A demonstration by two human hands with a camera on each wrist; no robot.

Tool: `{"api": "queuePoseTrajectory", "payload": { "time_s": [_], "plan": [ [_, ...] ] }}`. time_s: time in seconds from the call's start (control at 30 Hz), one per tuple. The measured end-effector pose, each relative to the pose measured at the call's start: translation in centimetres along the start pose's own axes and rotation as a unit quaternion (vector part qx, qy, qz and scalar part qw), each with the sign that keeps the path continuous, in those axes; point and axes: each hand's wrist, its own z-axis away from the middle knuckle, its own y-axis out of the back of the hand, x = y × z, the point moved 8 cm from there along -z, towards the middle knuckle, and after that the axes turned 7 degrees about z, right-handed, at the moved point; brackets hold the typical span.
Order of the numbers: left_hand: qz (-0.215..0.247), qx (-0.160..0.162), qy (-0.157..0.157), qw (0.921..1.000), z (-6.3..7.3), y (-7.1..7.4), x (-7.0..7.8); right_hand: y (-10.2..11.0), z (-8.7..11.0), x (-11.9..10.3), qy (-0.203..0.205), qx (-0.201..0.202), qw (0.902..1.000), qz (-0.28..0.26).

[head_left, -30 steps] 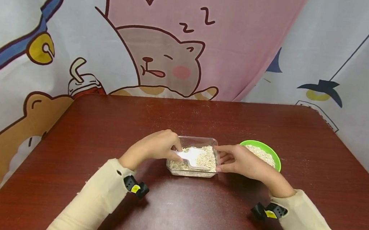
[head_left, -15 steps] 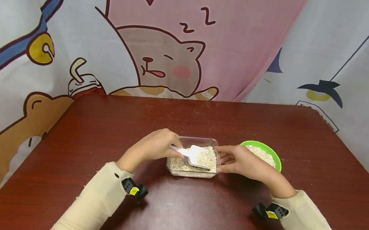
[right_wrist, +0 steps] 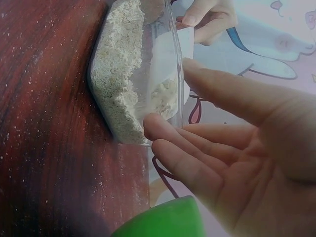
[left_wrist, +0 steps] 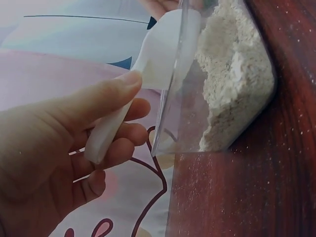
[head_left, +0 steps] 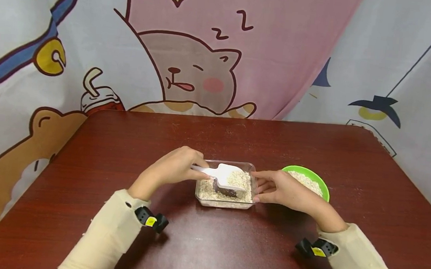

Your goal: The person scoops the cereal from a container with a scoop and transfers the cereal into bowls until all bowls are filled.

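Note:
My left hand (head_left: 175,167) pinches the handle of a white scoop (head_left: 224,174) between thumb and fingers. Pale oat flakes (head_left: 239,179) lie in the scoop, which is raised over a clear rectangular container (head_left: 225,204). More oat flakes (head_left: 206,189) fill the container's lower part, with a dark hollow under the scoop. On the container's right end, my right hand (head_left: 285,190) touches the wall and rim with extended fingers and thumb. In the left wrist view the scoop handle (left_wrist: 106,133) crosses the curled fingers, its blade behind the container's clear wall.
A green bowl (head_left: 324,188) of pale flakes stands to the right, partly hidden behind the right hand. The dark red-brown tabletop (head_left: 214,244) carries scattered specks. A cartoon-printed cloth (head_left: 283,42) hangs behind the table and at both sides.
The left hand has lifted the scoop out of the flakes and drawn it slightly left, exposing a hollow below. My right hand stays at the container's right end.

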Motion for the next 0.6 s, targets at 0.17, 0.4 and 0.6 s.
{"api": "queuePoseTrajectory", "payload": {
  "time_s": [0.17,0.4,0.6],
  "plan": [
    [0.018,0.010,-0.014,0.9997,0.1,0.4,0.1,0.1,0.1,0.1,-0.003,-0.001,1.0000,0.000],
    [0.053,0.023,-0.028,0.9980,0.0,1.0,0.4,0.7,0.6,-0.1,-0.003,0.007,1.0000,0.002],
    [0.072,0.032,-0.040,0.9961,-0.6,1.4,0.8,2.3,1.4,-0.4,-0.003,0.029,0.9995,0.011]
  ]
}}
